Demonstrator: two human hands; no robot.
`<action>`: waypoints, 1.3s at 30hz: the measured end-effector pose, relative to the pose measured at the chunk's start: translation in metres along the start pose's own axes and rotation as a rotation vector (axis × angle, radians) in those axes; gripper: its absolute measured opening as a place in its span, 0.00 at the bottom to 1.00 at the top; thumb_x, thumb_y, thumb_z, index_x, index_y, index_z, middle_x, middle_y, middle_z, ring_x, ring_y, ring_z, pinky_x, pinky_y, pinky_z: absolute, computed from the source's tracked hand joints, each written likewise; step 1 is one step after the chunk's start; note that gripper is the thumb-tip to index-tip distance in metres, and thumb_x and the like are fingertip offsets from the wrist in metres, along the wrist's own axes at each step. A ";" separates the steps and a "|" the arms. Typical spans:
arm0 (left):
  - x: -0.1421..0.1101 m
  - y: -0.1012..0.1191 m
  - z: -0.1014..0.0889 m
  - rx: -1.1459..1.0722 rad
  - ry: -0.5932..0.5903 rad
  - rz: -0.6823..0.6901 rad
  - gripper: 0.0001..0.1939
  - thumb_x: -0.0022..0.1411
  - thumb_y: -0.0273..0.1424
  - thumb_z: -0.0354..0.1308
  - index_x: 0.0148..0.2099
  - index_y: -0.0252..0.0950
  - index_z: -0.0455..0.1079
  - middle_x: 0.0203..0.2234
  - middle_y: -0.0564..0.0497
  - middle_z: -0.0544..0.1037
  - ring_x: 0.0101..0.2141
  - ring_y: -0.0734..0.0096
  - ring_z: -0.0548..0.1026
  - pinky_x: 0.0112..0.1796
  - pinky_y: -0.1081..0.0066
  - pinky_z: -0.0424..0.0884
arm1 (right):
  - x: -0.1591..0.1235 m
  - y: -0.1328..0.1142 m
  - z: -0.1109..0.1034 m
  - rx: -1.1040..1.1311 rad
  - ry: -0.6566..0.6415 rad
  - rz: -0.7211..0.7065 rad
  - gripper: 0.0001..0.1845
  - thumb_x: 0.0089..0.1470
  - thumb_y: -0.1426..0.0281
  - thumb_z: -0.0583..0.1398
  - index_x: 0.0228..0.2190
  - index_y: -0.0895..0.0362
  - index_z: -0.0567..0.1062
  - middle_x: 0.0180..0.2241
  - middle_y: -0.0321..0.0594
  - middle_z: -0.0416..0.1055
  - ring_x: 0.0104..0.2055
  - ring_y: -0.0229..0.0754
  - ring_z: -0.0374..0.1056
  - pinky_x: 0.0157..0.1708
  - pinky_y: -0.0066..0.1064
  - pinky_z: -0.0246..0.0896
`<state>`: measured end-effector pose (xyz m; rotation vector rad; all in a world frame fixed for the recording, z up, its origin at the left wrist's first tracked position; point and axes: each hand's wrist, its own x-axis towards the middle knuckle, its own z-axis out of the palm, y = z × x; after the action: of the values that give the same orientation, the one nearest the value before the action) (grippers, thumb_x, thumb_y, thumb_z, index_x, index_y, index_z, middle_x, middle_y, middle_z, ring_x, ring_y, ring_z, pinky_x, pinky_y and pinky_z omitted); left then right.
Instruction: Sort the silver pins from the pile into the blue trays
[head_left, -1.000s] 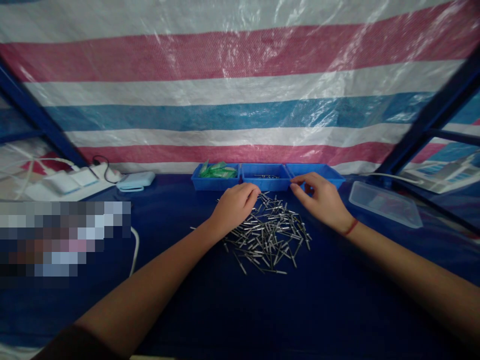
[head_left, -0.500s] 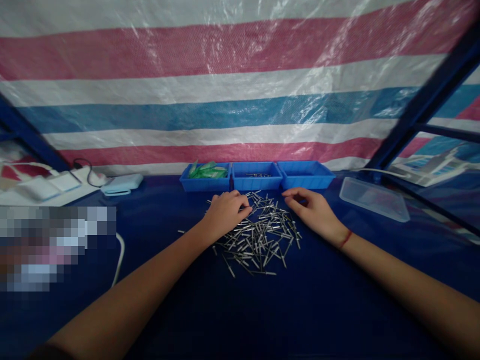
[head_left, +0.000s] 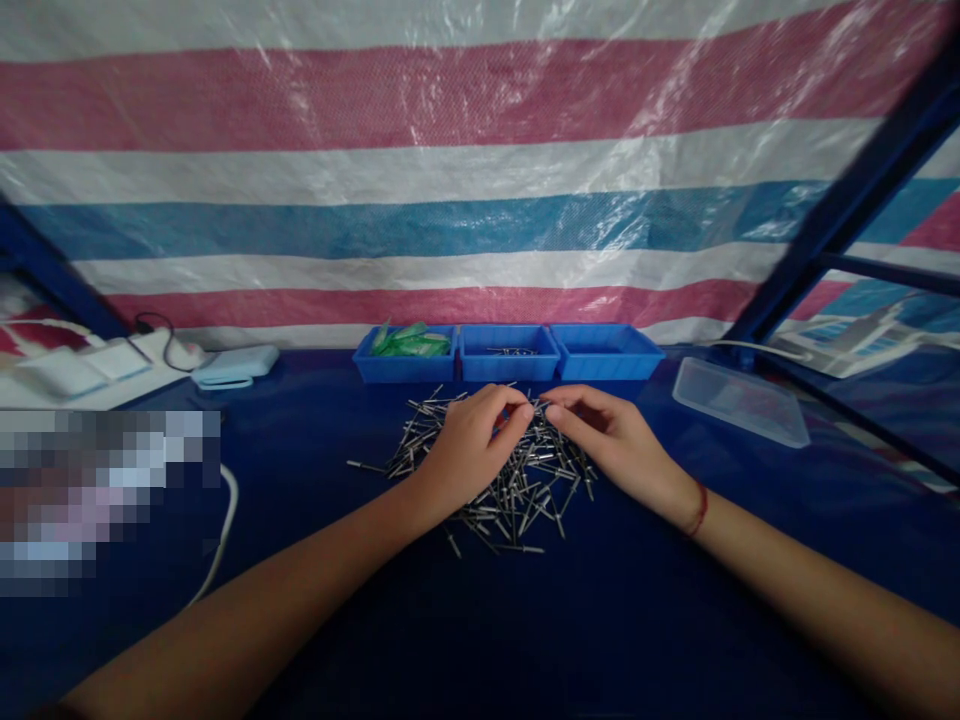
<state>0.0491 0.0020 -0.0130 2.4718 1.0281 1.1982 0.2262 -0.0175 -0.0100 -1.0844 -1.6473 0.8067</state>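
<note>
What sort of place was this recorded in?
Probably a makeshift workshop: a pile of thin silver metal pins lies before three rectangular blue plastic bins, with red, white and blue striped plastic sheeting behind.

The left hand (head_left: 476, 440) and right hand (head_left: 626, 440) are both bare, with slim fingers. A thin, dark red cord bracelet (head_left: 701, 508) rings the right wrist (head_left: 684, 500), right of the frame's centre. The left forearm (head_left: 292, 580) and right forearm (head_left: 817, 585) are uncovered, widening toward the lower corners. At the extreme lower left peeks a dark sleeve edge (head_left: 56, 712), its fabric too dim to tell.
</note>
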 end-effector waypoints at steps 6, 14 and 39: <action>-0.005 0.008 0.003 -0.029 0.029 0.054 0.07 0.64 0.31 0.48 0.37 0.35 0.65 0.27 0.53 0.72 0.29 0.75 0.70 0.33 0.70 0.65 | -0.004 -0.006 0.003 0.107 -0.026 0.006 0.10 0.47 0.62 0.61 0.30 0.55 0.75 0.29 0.36 0.74 0.30 0.36 0.67 0.32 0.30 0.65; -0.006 0.006 0.006 -0.032 0.020 0.051 0.06 0.63 0.31 0.48 0.37 0.36 0.65 0.26 0.53 0.72 0.28 0.75 0.70 0.32 0.70 0.65 | -0.004 -0.005 0.005 0.143 -0.003 0.079 0.10 0.48 0.63 0.61 0.29 0.56 0.75 0.25 0.35 0.71 0.26 0.33 0.65 0.28 0.28 0.63; -0.007 0.008 0.007 -0.043 -0.057 0.042 0.06 0.64 0.31 0.47 0.40 0.35 0.64 0.29 0.54 0.72 0.30 0.75 0.70 0.35 0.69 0.63 | -0.006 -0.007 0.005 0.213 0.019 0.042 0.07 0.46 0.67 0.63 0.30 0.55 0.76 0.27 0.35 0.73 0.29 0.34 0.67 0.31 0.29 0.65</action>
<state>0.0552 -0.0077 -0.0187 2.4904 0.9307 1.1429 0.2205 -0.0255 -0.0078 -0.9767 -1.4893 0.9725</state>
